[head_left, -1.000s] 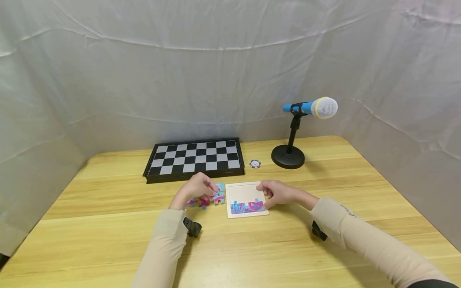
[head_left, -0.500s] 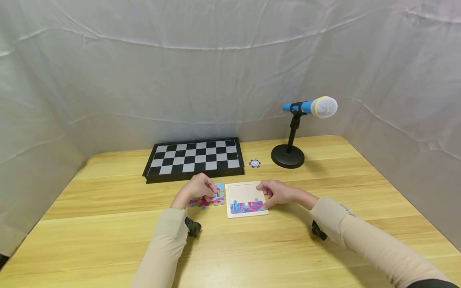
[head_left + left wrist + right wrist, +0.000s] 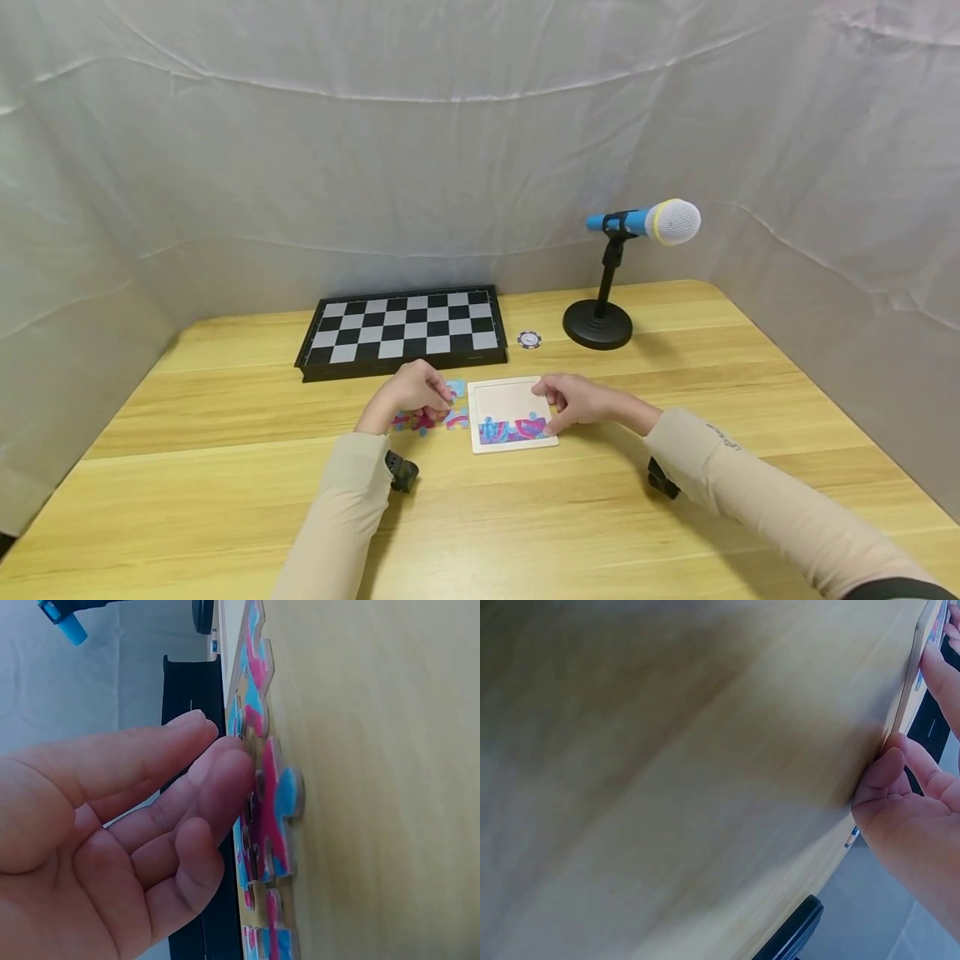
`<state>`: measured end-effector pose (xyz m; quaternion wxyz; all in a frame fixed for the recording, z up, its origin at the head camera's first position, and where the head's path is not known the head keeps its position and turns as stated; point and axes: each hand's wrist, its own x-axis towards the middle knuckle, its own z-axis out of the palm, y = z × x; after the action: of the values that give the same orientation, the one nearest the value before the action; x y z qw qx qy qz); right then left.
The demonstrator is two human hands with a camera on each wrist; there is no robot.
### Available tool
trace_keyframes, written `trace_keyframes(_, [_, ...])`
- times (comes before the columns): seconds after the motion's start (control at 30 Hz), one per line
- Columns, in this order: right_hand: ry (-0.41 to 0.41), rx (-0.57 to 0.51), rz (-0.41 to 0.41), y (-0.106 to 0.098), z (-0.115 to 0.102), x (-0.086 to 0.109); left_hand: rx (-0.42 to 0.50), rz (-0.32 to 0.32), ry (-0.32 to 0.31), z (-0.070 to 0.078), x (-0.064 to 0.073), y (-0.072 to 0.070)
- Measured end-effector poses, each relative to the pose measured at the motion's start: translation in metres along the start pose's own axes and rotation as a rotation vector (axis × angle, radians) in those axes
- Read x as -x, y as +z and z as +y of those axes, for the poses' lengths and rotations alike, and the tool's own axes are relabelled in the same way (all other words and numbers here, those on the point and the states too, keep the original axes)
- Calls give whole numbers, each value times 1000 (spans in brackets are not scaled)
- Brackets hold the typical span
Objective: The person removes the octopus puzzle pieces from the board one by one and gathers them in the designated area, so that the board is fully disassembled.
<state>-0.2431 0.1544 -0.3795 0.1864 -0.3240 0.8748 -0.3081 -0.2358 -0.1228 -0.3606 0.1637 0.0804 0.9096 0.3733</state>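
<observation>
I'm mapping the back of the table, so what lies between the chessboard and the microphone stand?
In the head view, one round chip lies flat between the chessboard and the microphone stand, touching neither.

Left hand (image 3: 412, 392), fingers (image 3: 199, 859) loosely curled, right hand (image 3: 583, 402), thumb (image 3: 561, 423) and forefinger (image 3: 552, 385) spread apart

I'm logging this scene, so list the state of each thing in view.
Puzzle tray: flat, lower part filled, upper part bare
Loose puzzle pieces: lying left of the tray
Left hand: fingers bent at the pieces; grip unclear
Right hand: holds the tray's right edge
Chessboard: flat, checkered side up
Poker chip: flat
Microphone stand: upright
Microphone: mounted on the stand, roughly level
</observation>
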Motion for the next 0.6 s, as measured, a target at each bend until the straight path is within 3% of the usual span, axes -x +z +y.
trace_keyframes(0.2, [-28,22,-12,-1,-1,0,0,9,2,5,2,-1])
trace_keyframes(0.6, [-47,13,-59,-1,-3,-1,9,-1,77,14,4,3])
